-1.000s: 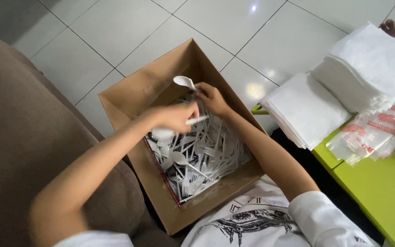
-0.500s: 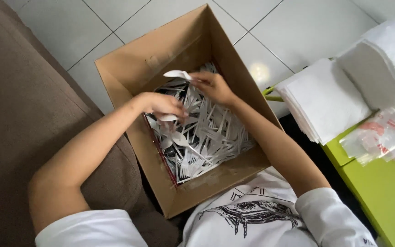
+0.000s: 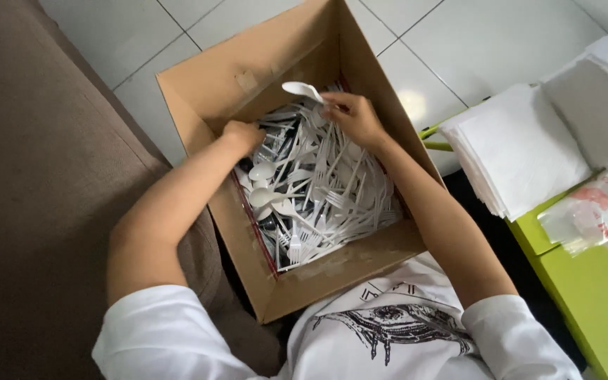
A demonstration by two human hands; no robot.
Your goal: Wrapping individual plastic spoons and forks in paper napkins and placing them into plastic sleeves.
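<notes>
Head view: While both my arms reach down into the cardboard box (image 3: pixel 198 88), its near wall runs under my white shirt (image 3: pixel 388 327).
Right hand: my right hand (image 3: pixel 357 116) pinches a white plastic spoon (image 3: pixel 302 89) near the box's far corner, bowl raised above the heap.
Left hand: my left hand (image 3: pixel 242 135) is curled against the box's left wall, fingertips buried in the cutlery; whether it grips anything I cannot tell.
Cutlery: white plastic forks and spoons (image 3: pixel 318 197) fill the box floor, tangled, single pieces hard to separate.
Right edge: stacked white napkins (image 3: pixel 515 151) and clear printed bags (image 3: pixel 599 211) on a green table (image 3: pixel 592 295), all cut off.
</notes>
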